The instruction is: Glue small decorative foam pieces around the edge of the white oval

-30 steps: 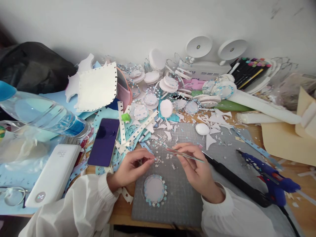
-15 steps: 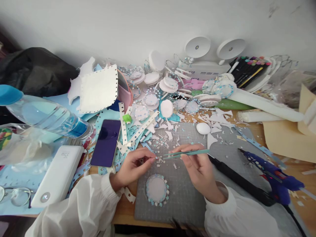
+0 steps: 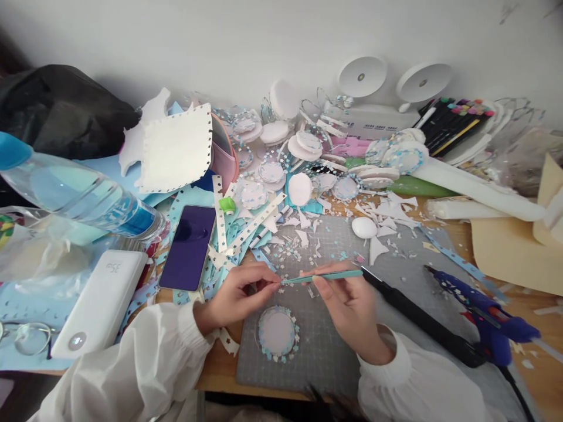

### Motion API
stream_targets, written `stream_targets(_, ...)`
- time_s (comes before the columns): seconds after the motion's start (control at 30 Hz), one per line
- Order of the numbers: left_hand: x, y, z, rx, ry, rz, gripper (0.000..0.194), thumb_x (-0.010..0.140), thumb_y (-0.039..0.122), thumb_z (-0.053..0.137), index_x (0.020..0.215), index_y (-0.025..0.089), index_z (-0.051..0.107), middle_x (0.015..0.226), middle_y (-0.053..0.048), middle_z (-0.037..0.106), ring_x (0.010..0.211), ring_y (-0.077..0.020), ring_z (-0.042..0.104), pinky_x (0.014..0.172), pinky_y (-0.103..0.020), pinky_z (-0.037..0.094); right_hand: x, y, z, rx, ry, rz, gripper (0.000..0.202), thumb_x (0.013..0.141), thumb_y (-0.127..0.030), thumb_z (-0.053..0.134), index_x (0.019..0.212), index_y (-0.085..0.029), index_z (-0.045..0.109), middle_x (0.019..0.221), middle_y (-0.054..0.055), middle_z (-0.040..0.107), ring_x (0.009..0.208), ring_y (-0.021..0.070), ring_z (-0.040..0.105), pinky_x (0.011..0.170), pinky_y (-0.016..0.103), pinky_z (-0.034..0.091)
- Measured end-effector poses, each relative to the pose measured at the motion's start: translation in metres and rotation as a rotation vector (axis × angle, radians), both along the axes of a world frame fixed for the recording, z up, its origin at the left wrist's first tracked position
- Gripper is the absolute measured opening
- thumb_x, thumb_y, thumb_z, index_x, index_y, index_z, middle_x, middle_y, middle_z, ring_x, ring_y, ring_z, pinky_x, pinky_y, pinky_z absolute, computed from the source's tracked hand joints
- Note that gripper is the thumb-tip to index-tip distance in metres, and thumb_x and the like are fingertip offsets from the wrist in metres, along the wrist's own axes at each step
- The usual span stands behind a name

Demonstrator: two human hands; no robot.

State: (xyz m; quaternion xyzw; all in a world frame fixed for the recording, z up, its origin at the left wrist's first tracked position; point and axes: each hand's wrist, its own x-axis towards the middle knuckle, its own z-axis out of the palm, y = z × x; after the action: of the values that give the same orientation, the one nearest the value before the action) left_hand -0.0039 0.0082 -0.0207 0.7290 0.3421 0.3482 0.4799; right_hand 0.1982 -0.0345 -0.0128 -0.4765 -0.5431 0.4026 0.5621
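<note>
My right hand [image 3: 345,302] holds teal tweezers [image 3: 332,275] between thumb and fingers, their tips pointing left. The tweezer tips meet the fingertips of my left hand [image 3: 246,293], which is pinched closed. Whatever small piece lies between those fingertips is too small to make out. Just below, on the grey cutting mat [image 3: 325,351], lies a round white disc [image 3: 277,332] ringed with small blue and white stars. Loose stars and paper scraps [image 3: 303,237] are scattered beyond my hands.
A phone [image 3: 187,247], white power bank [image 3: 101,302] and water bottle [image 3: 83,187] stand at left. A black tool [image 3: 422,316] and blue glue gun [image 3: 477,310] lie at right. Star-trimmed white discs [image 3: 305,143] pile up at the back.
My right hand has moved slightly left, bringing the tweezers to my left fingertips. The tweezers' arms were spread and now look pressed together. The view has shifted a little.
</note>
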Motion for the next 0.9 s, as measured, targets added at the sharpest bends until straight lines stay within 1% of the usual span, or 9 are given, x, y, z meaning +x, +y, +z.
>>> stream_targets(0.17,0.000,0.000,0.001,-0.016,0.000,0.005,0.017,0.089,0.023,0.059,0.085,0.012,0.071,0.073,-0.008,0.067,0.066,-0.0152,0.060,0.058,-0.024,0.046,0.001,0.000,0.002,0.033,0.022,-0.011,0.009,0.088,-0.016,0.058,0.093,-0.024,0.060,0.086,0.002,0.069,0.076,0.0174,0.071,0.070,0.031,0.060)
stream_targets(0.3,-0.003,0.001,0.004,-0.056,-0.035,0.029,0.020,0.090,0.025,0.058,0.087,0.012,0.072,0.077,-0.010,0.069,0.070,-0.0163,0.061,0.062,-0.025,0.047,0.006,0.002,0.004,0.173,-0.060,-0.079,0.016,0.087,-0.010,0.057,0.093,-0.024,0.059,0.087,0.003,0.070,0.084,0.0197,0.071,0.076,0.037,0.059)
stream_targets(0.4,-0.003,0.002,0.017,-0.104,-0.073,0.059,0.022,0.091,0.027,0.057,0.086,0.012,0.073,0.078,-0.009,0.069,0.070,-0.0158,0.060,0.065,-0.025,0.046,0.010,0.003,0.010,0.365,-0.209,-0.126,0.025,0.083,-0.005,0.059,0.099,-0.026,0.060,0.090,0.004,0.072,0.086,0.0212,0.070,0.080,0.043,0.057)
stream_targets(0.53,0.001,-0.007,0.046,-0.253,-0.052,0.010,0.030,0.091,0.036,0.057,0.082,0.013,0.073,0.076,-0.007,0.068,0.072,-0.0164,0.059,0.066,-0.025,0.045,0.007,-0.001,0.031,0.675,-0.555,-0.045,0.031,0.082,-0.006,0.059,0.106,-0.026,0.061,0.091,0.005,0.073,0.085,0.0198,0.069,0.078,0.042,0.055)
stream_targets(0.57,0.002,-0.010,0.053,-0.301,-0.052,-0.009,0.032,0.090,0.039,0.057,0.078,0.013,0.072,0.071,-0.005,0.065,0.069,-0.0157,0.057,0.062,-0.025,0.043,0.004,-0.003,0.037,0.760,-0.656,-0.016,0.028,0.083,-0.007,0.059,0.103,-0.025,0.062,0.089,0.005,0.074,0.085,0.0185,0.069,0.077,0.040,0.056)
stream_targets(0.63,0.002,-0.020,0.062,-0.390,-0.051,-0.050,0.041,0.090,0.043,0.056,0.063,0.013,0.063,0.057,0.001,0.051,0.057,-0.0114,0.045,0.053,-0.023,0.034,-0.003,-0.008,0.049,0.934,-0.834,0.038,0.018,0.085,-0.008,0.058,0.093,-0.022,0.065,0.086,0.005,0.075,0.083,0.0163,0.069,0.074,0.035,0.056)
stream_targets(0.73,0.001,-0.034,0.067,-0.503,-0.075,-0.064,0.047,0.089,0.044,0.055,0.053,0.014,0.047,0.054,0.005,0.031,0.053,-0.0083,0.027,0.048,-0.023,0.023,-0.012,-0.016,0.056,1.111,-0.964,0.073,0.018,0.086,-0.006,0.055,0.082,-0.018,0.068,0.082,0.005,0.075,0.080,0.0152,0.067,0.070,0.031,0.055)
stream_targets(0.8,0.000,-0.042,0.066,-0.576,-0.112,-0.037,0.045,0.087,0.042,0.058,0.054,0.015,0.044,0.055,0.005,0.029,0.054,-0.0083,0.026,0.049,-0.024,0.023,-0.016,-0.021,0.055,1.141,-0.980,0.072,0.019,0.086,-0.006,0.055,0.082,-0.018,0.069,0.082,0.005,0.074,0.079,0.0154,0.066,0.068,0.031,0.055)
stream_targets(0.9,0.000,-0.052,0.062,-0.645,-0.171,0.014,0.043,0.083,0.039,0.062,0.053,0.016,0.042,0.054,0.005,0.029,0.054,-0.0085,0.027,0.049,-0.024,0.024,-0.020,-0.031,0.048,1.076,-0.973,0.081,0.019,0.087,-0.006,0.056,0.088,-0.020,0.069,0.085,0.004,0.074,0.080,0.0156,0.065,0.070,0.032,0.056)
